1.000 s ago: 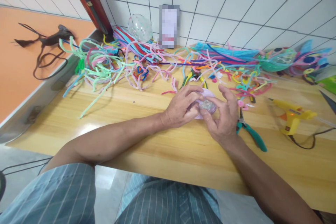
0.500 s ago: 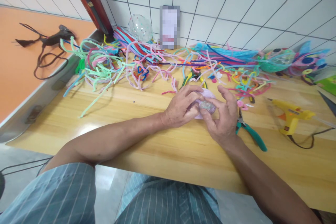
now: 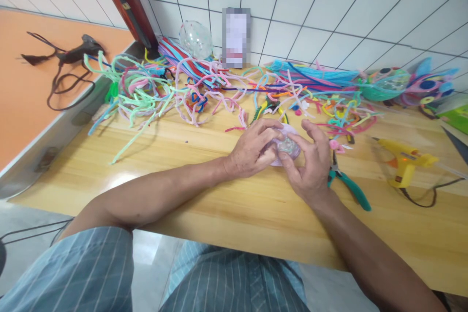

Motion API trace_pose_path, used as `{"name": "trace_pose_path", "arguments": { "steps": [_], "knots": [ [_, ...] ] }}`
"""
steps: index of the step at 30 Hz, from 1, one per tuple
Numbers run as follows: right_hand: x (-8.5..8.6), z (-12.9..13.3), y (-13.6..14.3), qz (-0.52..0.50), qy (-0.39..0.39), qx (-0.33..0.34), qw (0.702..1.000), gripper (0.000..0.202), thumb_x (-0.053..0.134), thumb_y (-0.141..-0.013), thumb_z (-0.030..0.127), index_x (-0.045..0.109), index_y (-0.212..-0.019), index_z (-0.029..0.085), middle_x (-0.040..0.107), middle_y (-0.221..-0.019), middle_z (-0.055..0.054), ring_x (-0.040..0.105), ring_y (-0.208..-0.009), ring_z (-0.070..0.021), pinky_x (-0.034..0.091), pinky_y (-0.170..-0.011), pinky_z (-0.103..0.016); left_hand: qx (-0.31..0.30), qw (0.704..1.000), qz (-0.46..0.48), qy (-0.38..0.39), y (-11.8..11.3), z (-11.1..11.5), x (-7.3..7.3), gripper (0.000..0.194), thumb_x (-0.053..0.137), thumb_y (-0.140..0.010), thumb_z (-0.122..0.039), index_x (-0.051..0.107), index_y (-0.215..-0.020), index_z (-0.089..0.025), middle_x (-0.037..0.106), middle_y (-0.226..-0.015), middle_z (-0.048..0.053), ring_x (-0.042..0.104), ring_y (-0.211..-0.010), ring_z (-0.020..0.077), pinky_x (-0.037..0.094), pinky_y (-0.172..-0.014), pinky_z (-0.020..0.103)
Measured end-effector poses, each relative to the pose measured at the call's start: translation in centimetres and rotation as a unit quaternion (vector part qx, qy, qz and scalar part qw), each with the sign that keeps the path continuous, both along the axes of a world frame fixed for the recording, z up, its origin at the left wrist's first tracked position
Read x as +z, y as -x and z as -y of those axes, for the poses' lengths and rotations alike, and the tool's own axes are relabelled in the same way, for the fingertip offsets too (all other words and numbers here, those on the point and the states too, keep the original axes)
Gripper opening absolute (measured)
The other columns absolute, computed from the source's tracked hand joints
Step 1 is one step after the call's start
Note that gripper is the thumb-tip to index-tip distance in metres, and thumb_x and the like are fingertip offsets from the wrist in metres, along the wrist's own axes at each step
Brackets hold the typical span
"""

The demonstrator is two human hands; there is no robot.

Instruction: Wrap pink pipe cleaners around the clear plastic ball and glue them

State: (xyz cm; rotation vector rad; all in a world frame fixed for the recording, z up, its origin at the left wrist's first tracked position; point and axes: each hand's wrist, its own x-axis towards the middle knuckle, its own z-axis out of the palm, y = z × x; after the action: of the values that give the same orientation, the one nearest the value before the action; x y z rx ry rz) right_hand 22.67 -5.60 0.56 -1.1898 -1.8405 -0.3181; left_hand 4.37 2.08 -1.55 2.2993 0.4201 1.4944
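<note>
Between my two hands is a round piece, pale lilac around its edge with a clear, speckled middle, perhaps a clear ball wrapped in pipe cleaners [image 3: 288,145]. My left hand [image 3: 254,148] grips its left side with curled fingers. From the right, my right hand [image 3: 310,161] pinches it between thumb and index finger, the other fingers raised. Much of the piece is hidden by my fingers. Teal-handled pliers [image 3: 351,187] lie by my right wrist, and yellow-and-black pliers [image 3: 268,107] lie just beyond my hands.
Tangled pipe cleaners [image 3: 146,92] spread along the back of the wooden table. A red thermos [image 3: 126,7], a clear ball [image 3: 195,39] and a phone [image 3: 237,36] stand near the tiled wall. At right are a yellow glue gun [image 3: 405,158] with its cord and a green decorated ball [image 3: 385,83].
My right index finger has shifted slightly up and left, showing more of the clear middle of the piece. My left hand stays almost still.
</note>
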Motion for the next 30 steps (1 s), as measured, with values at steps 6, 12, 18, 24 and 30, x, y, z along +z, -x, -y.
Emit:
{"name": "trace_pose_path", "arguments": {
  "steps": [6,12,18,24,30],
  "knots": [
    [0.0,0.0,-0.1,0.006,0.006,0.004,1.000,0.040,0.073,-0.097,0.038,0.069,-0.135,0.028,0.060,-0.158,-0.014,0.063,-0.142,-0.0382,0.055,-0.115,-0.063,-0.001,1.000,0.011,-0.001,-0.1,0.0,-0.1,0.026,0.053,-0.096,-0.011,0.060,-0.119,-0.020,0.066,-0.128,0.014,0.065,-0.123,0.0256,0.056,-0.104,0.047],
    [0.0,0.1,-0.2,-0.004,0.008,0.006,1.000,0.051,0.075,-0.096,0.037,0.062,-0.144,0.027,0.060,-0.159,-0.015,0.061,-0.144,-0.0379,0.054,-0.115,-0.062,0.000,1.000,0.000,0.001,0.0,0.1,0.1,0.029,0.054,-0.094,-0.009,0.060,-0.120,-0.020,0.066,-0.129,0.014,0.065,-0.124,0.0246,0.057,-0.105,0.046],
    [-0.1,0.1,-0.2,-0.097,0.024,0.014,0.995,0.031,0.070,-0.098,0.031,0.066,-0.128,0.027,0.070,-0.144,-0.012,0.068,-0.135,-0.0317,0.057,-0.110,-0.059,0.000,1.000,-0.003,0.009,0.1,0.1,0.3,0.028,0.053,-0.094,-0.009,0.060,-0.119,-0.022,0.067,-0.131,0.013,0.065,-0.125,0.0248,0.057,-0.105,0.047],
    [-1.4,-0.4,-0.8,-0.234,0.071,0.009,0.970,0.010,0.072,-0.098,0.033,0.068,-0.101,0.025,0.078,-0.125,-0.009,0.073,-0.122,-0.0274,0.056,-0.109,-0.055,0.000,1.000,-0.016,0.016,0.2,0.2,0.4,0.027,0.054,-0.095,-0.011,0.060,-0.119,-0.022,0.067,-0.131,0.014,0.065,-0.125,0.0254,0.057,-0.105,0.047],
    [-0.6,-0.2,-0.4,-0.259,0.076,-0.010,0.963,0.022,0.058,-0.106,0.039,0.067,-0.090,0.026,0.082,-0.114,-0.008,0.077,-0.109,-0.0256,0.060,-0.100,-0.052,0.004,1.000,-0.014,0.016,0.2,0.2,0.3,0.028,0.054,-0.094,-0.010,0.060,-0.118,-0.022,0.066,-0.131,0.013,0.066,-0.124,0.0244,0.057,-0.106,0.046]
  ]
}}
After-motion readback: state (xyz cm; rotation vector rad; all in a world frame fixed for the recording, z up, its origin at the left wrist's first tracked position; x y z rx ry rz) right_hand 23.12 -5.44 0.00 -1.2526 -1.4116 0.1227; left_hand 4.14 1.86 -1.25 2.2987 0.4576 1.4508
